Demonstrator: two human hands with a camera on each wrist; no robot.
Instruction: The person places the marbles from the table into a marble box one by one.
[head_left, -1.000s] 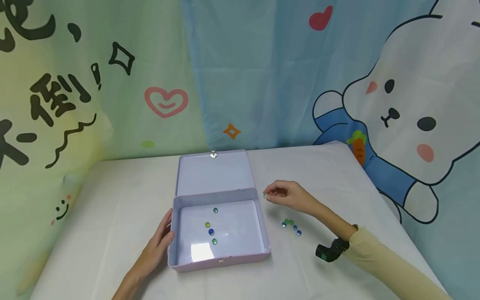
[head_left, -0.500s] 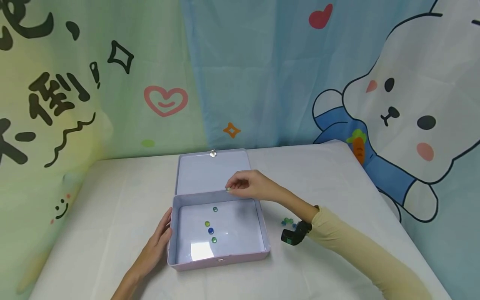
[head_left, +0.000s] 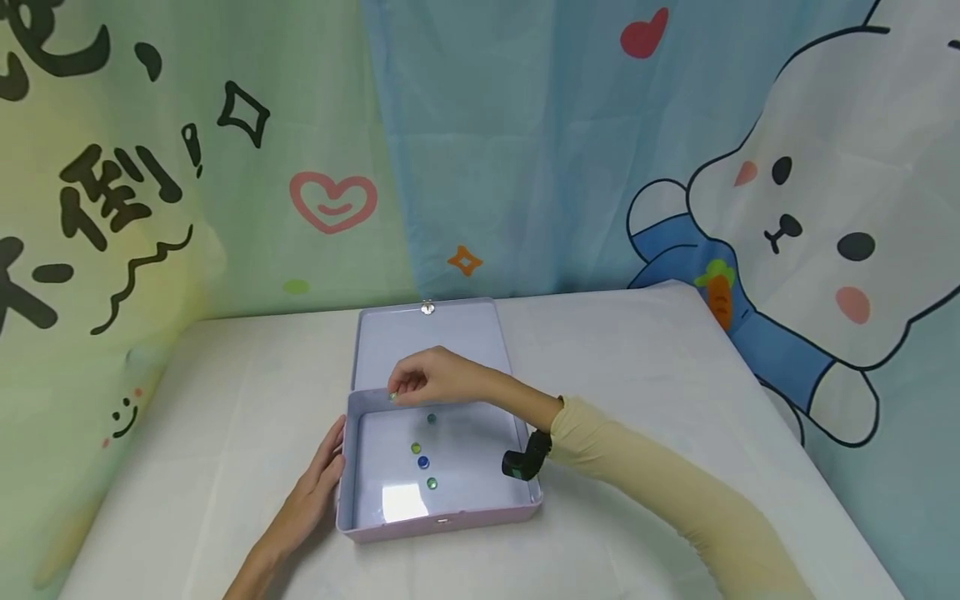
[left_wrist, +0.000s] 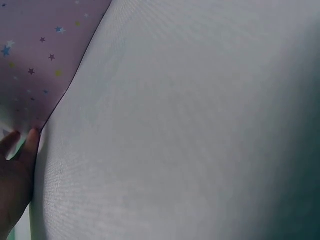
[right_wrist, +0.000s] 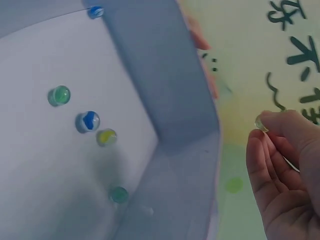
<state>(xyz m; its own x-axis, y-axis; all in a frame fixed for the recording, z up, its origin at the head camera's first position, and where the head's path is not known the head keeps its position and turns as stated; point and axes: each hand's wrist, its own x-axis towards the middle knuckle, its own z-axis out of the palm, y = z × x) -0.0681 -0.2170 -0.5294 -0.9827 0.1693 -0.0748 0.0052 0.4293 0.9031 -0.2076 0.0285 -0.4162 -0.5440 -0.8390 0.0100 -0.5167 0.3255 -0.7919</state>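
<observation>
A pale lilac box (head_left: 442, 523) lies on the table with its lid (head_left: 465, 329) folded back. My right hand (head_left: 438, 377) pinches a clear marble (right_wrist: 260, 123) between thumb and fingertips, over the box's back left part. On the box floor are several glass marbles: a blue one (head_left: 423, 462), a yellow-green one (head_left: 416, 448), a front green one (head_left: 431, 483) and a back green one (head_left: 431, 418). Another blue marble (right_wrist: 95, 12) shows at the inner wall in the right wrist view. My left hand (head_left: 306, 500) rests against the box's left side, fingers extended.
White cloth covers the table (head_left: 247, 400). A printed curtain (head_left: 480, 150) hangs behind its far edge. The right sleeve (head_left: 660, 483) crosses the table's right side and hides the spot where loose marbles lay. A black wrist camera (head_left: 527, 457) hangs over the box's right wall.
My right hand has moved left with the pinched marble, from the table right of the box to above its back left part. The left hand and box have stayed put.
</observation>
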